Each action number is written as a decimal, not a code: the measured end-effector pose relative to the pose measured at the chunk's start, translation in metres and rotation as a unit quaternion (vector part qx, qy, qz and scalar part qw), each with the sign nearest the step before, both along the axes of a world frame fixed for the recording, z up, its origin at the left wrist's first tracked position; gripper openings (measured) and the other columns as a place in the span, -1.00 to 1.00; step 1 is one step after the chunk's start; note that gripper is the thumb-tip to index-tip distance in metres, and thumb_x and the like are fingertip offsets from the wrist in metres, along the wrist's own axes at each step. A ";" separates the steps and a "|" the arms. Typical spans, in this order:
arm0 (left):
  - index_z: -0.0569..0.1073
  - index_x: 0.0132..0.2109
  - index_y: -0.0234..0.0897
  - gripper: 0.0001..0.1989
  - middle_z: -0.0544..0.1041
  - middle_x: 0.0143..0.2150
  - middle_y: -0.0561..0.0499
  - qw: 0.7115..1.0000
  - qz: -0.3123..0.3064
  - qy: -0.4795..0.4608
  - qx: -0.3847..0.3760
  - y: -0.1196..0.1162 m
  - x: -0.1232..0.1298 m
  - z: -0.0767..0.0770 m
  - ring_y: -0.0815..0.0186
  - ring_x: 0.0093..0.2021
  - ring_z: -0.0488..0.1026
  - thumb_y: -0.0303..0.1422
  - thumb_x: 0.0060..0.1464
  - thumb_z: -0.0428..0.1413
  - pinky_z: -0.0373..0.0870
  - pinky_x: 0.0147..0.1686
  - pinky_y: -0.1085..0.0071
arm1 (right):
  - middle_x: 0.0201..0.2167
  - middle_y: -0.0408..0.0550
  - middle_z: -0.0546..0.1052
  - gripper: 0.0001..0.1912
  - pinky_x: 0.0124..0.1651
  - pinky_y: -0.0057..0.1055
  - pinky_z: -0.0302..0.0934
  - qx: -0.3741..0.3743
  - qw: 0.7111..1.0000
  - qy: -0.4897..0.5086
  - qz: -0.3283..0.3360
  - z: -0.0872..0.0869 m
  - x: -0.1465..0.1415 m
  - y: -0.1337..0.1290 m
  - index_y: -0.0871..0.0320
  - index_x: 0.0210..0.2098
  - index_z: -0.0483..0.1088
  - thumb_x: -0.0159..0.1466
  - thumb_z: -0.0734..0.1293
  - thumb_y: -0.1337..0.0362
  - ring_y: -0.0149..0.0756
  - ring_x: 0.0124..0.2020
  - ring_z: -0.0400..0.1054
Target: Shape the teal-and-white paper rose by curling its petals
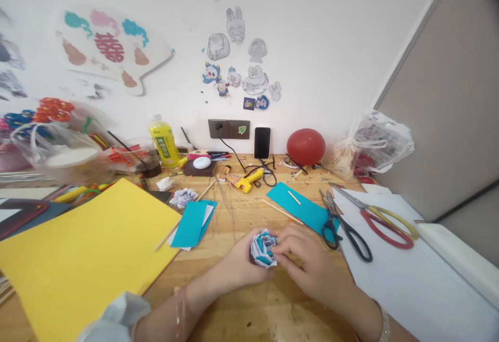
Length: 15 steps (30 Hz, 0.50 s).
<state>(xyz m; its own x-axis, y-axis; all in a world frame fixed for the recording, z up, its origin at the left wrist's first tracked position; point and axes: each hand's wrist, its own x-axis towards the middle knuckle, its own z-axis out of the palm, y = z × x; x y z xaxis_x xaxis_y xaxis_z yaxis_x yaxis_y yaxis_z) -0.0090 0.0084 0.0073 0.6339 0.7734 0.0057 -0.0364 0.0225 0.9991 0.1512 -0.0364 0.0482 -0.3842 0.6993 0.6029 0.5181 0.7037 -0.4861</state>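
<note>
A blue and white paper flower [264, 248] is held up over the near middle of the wooden table. My left hand [244, 259] is wrapped round it from the left and below. From the right, my right hand [302, 259] pinches the flower's right edge between thumb and forefinger. Blue paper pieces [189, 225] with white ones lie to the left, near a finished-looking white paper flower [183, 197]. A blue paper strip [300, 209] with a short stick on it lies to the right, partly under black-handled scissors [345, 227].
Yellow paper [93, 248] covers the left side. White sheets [421, 269] and red-and-yellow-handled scissors [390, 222] are on the right. Behind stand a yellow glue gun [249, 180], a bottle [164, 142], a phone [262, 143] and a red balloon [306, 146].
</note>
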 end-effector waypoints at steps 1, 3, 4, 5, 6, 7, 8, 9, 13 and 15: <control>0.32 -0.20 -0.30 -0.53 0.40 -0.33 0.10 1.000 -0.001 -0.002 -0.007 0.000 0.000 0.000 0.36 -0.33 0.33 -0.64 -0.37 0.13 0.26 -0.32 0.46 | -0.47 -0.05 0.42 -0.86 -0.35 -0.38 0.17 0.012 1.000 -0.004 0.007 -0.001 0.001 0.000 0.17 -0.41 0.32 0.27 0.19 0.40 -0.31 -0.40 0.28; 0.32 -0.20 -0.29 -0.53 0.41 -0.32 0.10 1.000 -0.004 -0.005 -0.019 0.000 -0.001 0.000 0.35 -0.32 0.34 -0.63 -0.39 0.14 0.27 -0.30 0.45 | -0.47 -0.05 0.42 -0.86 -0.35 -0.38 0.17 0.029 0.999 -0.009 0.016 -0.002 0.003 0.001 0.17 -0.40 0.32 0.28 0.18 0.40 -0.31 -0.40 0.27; 0.32 -0.21 -0.29 -0.53 0.41 -0.33 0.10 1.000 -0.006 -0.005 -0.023 0.000 -0.001 0.000 0.35 -0.32 0.34 -0.63 -0.39 0.15 0.26 -0.30 0.45 | -0.47 -0.05 0.43 -0.86 -0.35 -0.39 0.17 0.035 0.999 -0.010 0.021 -0.003 0.004 0.002 0.16 -0.39 0.32 0.28 0.19 0.40 -0.32 -0.40 0.27; 0.33 -0.21 -0.29 -0.54 0.41 -0.33 0.10 1.000 -0.009 -0.006 -0.026 0.000 -0.001 0.000 0.35 -0.32 0.34 -0.62 -0.39 0.15 0.26 -0.31 0.45 | -0.46 -0.06 0.43 -0.87 -0.35 -0.39 0.18 0.039 0.999 -0.012 0.027 -0.003 0.004 0.003 0.16 -0.38 0.32 0.28 0.19 0.40 -0.32 -0.40 0.27; 0.33 -0.21 -0.28 -0.54 0.41 -0.33 0.10 0.999 -0.012 -0.007 -0.029 0.000 -0.001 0.001 0.35 -0.32 0.34 -0.63 -0.39 0.15 0.26 -0.31 0.45 | -0.45 -0.06 0.44 -0.87 -0.34 -0.39 0.18 0.044 0.998 -0.015 0.032 -0.003 0.005 0.003 0.16 -0.38 0.32 0.29 0.18 0.39 -0.32 -0.39 0.27; 0.34 -0.21 -0.28 -0.53 0.42 -0.33 0.10 0.999 -0.014 -0.008 -0.034 0.000 -0.002 0.002 0.35 -0.31 0.34 -0.63 -0.39 0.15 0.25 -0.31 0.46 | -0.45 -0.06 0.45 -0.87 -0.34 -0.39 0.18 0.050 0.998 -0.019 0.036 -0.002 0.005 0.004 0.15 -0.37 0.31 0.29 0.18 0.39 -0.33 -0.39 0.27; 0.34 -0.21 -0.28 -0.53 0.42 -0.32 0.11 0.999 -0.016 -0.009 -0.041 -0.001 -0.002 0.002 0.35 -0.31 0.33 -0.64 -0.40 0.15 0.25 -0.30 0.46 | -0.44 -0.07 0.45 -0.86 -0.34 -0.40 0.18 0.061 0.997 -0.024 0.039 -0.002 0.006 0.004 0.15 -0.36 0.31 0.30 0.17 0.39 -0.33 -0.39 0.27; 0.35 -0.21 -0.28 -0.53 0.42 -0.32 0.11 0.999 -0.015 -0.009 -0.048 -0.001 -0.002 0.003 0.35 -0.30 0.33 -0.64 -0.40 0.14 0.24 -0.30 0.47 | -0.44 -0.07 0.46 -0.84 -0.34 -0.40 0.19 0.078 0.996 -0.030 0.042 -0.002 0.006 0.004 0.15 -0.35 0.31 0.32 0.15 0.38 -0.34 -0.39 0.26; 0.35 -0.26 -0.28 -0.55 0.38 -0.37 0.16 0.995 -0.032 -0.003 -0.098 -0.003 -0.005 0.008 0.38 -0.34 0.31 -0.64 -0.44 0.15 0.21 -0.34 0.50 | -0.42 -0.07 0.47 -0.77 -0.35 -0.43 0.20 0.135 0.988 -0.064 0.040 -0.001 0.007 0.001 0.16 -0.30 0.32 0.36 0.07 0.37 -0.36 -0.40 0.25; 0.35 -0.25 -0.28 -0.54 0.36 -0.41 0.18 0.991 -0.052 -0.004 -0.120 -0.003 -0.007 0.010 0.42 -0.38 0.28 -0.64 -0.44 0.16 0.18 -0.38 0.52 | -0.40 -0.06 0.47 -0.76 -0.36 -0.44 0.22 0.137 0.986 -0.092 0.034 0.000 0.007 -0.002 0.17 -0.28 0.33 0.36 0.06 0.37 -0.35 -0.39 0.26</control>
<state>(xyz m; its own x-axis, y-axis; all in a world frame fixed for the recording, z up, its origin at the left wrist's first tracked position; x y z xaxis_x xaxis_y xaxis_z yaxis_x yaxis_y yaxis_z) -0.0156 0.0052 0.0169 0.7108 0.6837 -0.1653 -0.0298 0.2641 0.9640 0.1579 -0.0380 0.0481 -0.5447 0.4898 0.6807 0.5276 0.8311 -0.1758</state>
